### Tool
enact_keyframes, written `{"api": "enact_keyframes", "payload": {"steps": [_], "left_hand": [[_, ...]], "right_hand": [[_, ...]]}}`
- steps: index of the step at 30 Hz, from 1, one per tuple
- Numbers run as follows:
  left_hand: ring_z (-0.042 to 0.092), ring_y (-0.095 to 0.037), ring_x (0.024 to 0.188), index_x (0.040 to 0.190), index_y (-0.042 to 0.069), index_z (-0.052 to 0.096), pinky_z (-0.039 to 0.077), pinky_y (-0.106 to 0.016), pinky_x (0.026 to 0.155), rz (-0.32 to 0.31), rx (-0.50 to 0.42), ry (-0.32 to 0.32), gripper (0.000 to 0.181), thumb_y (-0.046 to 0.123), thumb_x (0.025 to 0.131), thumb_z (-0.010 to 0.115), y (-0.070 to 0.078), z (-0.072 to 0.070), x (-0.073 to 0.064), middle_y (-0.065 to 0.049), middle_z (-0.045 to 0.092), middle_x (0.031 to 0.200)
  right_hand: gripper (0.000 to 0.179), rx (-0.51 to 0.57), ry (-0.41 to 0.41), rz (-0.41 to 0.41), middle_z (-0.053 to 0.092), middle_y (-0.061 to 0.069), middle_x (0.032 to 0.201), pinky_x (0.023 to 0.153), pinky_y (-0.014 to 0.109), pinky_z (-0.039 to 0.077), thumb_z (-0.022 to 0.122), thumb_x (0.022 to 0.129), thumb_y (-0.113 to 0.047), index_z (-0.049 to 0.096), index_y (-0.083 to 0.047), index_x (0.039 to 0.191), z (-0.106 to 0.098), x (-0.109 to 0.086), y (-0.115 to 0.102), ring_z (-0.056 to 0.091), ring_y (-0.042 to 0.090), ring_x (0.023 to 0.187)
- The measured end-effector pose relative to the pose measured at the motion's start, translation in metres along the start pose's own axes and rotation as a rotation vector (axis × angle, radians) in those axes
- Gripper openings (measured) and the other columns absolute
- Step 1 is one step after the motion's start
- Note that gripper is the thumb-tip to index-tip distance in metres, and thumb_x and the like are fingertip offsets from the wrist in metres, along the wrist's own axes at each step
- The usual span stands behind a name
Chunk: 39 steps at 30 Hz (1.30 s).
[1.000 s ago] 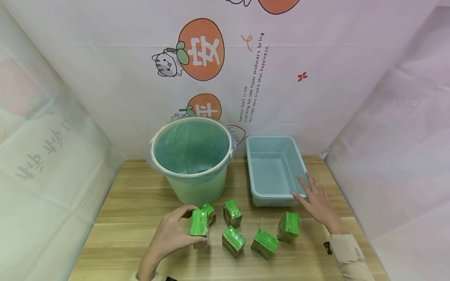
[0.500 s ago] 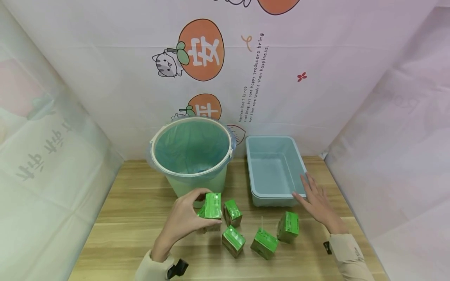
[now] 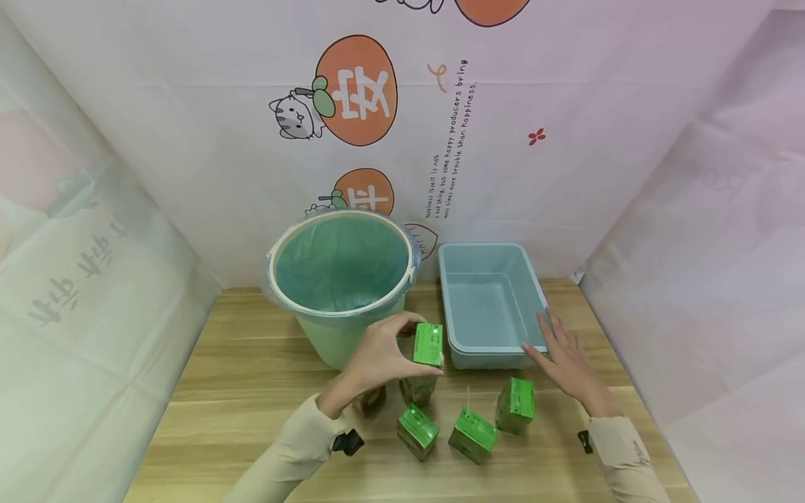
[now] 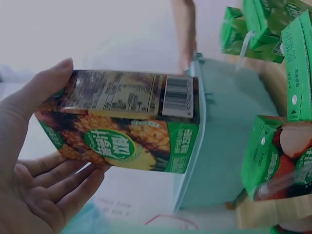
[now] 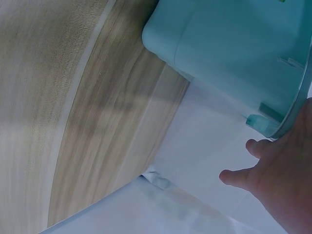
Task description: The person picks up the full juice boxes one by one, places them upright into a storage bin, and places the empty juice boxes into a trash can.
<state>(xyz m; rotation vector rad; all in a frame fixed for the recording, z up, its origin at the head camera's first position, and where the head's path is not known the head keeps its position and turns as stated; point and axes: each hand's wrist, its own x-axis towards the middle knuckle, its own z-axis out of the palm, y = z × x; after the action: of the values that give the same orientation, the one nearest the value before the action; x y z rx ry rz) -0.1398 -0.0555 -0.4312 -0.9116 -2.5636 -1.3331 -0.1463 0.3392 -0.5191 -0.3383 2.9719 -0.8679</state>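
My left hand (image 3: pixel 382 355) holds a green-topped juice box (image 3: pixel 428 344) between thumb and fingers, raised just in front of the blue tub's left corner. In the left wrist view this juice box (image 4: pixel 122 129) shows pineapple pictures and a barcode. My right hand (image 3: pixel 571 367) rests with spread fingers at the right rim of the blue tub (image 3: pixel 493 349); the right wrist view shows the hand (image 5: pixel 287 170) beside the tub wall (image 5: pixel 229 53). Other juice boxes stand on the table: one in front (image 3: pixel 418 431), one with a straw (image 3: pixel 473 434), one further right (image 3: pixel 516 406).
A pale green bucket (image 3: pixel 333 335) with a plastic liner stands at the back left, its rim near my left hand. Another juice box (image 3: pixel 371 402) is partly hidden under my left wrist. Printed cloth walls (image 3: pixel 490 175) close in the wooden table (image 3: pixel 239 363).
My left hand has lifted the juice box and carried it right and away from me, from the left of the group towards the tub. My right hand has stayed at the tub rim.
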Motion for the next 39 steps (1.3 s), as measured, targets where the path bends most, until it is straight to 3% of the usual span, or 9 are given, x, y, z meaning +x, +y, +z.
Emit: {"api": "enact_keyframes", "payload": {"steps": [8,14,19,26,34,39], "left_hand": [[0.071,-0.016,0.098,0.129,0.010,0.067,0.059,-0.029,0.084,-0.024,0.007,-0.050,0.073,0.033,0.069,0.103,-0.004,0.021,0.028,-0.001,0.073,0.113],[0.071,-0.024,0.091,0.134,0.006,0.065,0.058,-0.029,0.076,-0.072,-0.072,-0.053,0.075,0.032,0.073,0.100,0.000,0.033,0.046,-0.006,0.072,0.116],[0.071,-0.026,0.095,0.135,0.004,0.063,0.057,-0.027,0.077,-0.077,-0.122,-0.043,0.074,0.030,0.076,0.099,0.006,0.041,0.065,-0.008,0.072,0.114],[0.071,-0.024,0.098,0.136,0.005,0.064,0.055,-0.022,0.076,-0.108,-0.075,-0.053,0.077,0.035,0.075,0.099,0.009,0.055,0.093,-0.006,0.072,0.112],[0.069,-0.015,0.098,0.137,0.004,0.063,0.056,-0.020,0.077,-0.179,-0.120,-0.078,0.075,0.032,0.077,0.098,0.012,0.077,0.119,-0.007,0.072,0.114],[0.067,-0.014,0.095,0.142,0.001,0.060,0.054,-0.019,0.075,-0.169,-0.116,-0.074,0.078,0.028,0.079,0.097,0.010,0.095,0.134,-0.010,0.071,0.115]], "right_hand": [[0.086,0.002,-0.007,0.004,-0.012,0.021,0.175,0.114,0.082,-0.008,0.049,0.111,-0.047,0.005,0.001,0.169,0.001,0.000,0.001,-0.007,0.048,0.159],[0.087,-0.010,-0.005,0.007,-0.011,0.021,0.175,0.114,0.083,-0.006,0.049,0.111,-0.047,0.005,0.000,0.169,0.000,-0.001,0.002,-0.006,0.048,0.159],[0.088,-0.003,-0.005,0.020,-0.012,0.020,0.175,0.113,0.083,-0.006,0.049,0.111,-0.048,0.004,-0.001,0.169,-0.002,-0.002,0.001,-0.007,0.047,0.159],[0.089,-0.002,-0.011,0.025,-0.013,0.017,0.176,0.115,0.082,-0.005,0.050,0.110,-0.050,0.004,0.000,0.169,-0.002,-0.001,0.000,-0.009,0.044,0.160],[0.091,-0.012,-0.020,0.027,-0.012,0.018,0.176,0.116,0.079,-0.009,0.048,0.111,-0.052,-0.001,-0.003,0.169,0.003,0.002,0.008,-0.008,0.046,0.160],[0.092,-0.013,-0.017,0.041,-0.014,0.015,0.176,0.116,0.079,-0.008,0.047,0.110,-0.053,-0.001,-0.002,0.169,0.002,0.001,0.009,-0.008,0.045,0.160]]}}
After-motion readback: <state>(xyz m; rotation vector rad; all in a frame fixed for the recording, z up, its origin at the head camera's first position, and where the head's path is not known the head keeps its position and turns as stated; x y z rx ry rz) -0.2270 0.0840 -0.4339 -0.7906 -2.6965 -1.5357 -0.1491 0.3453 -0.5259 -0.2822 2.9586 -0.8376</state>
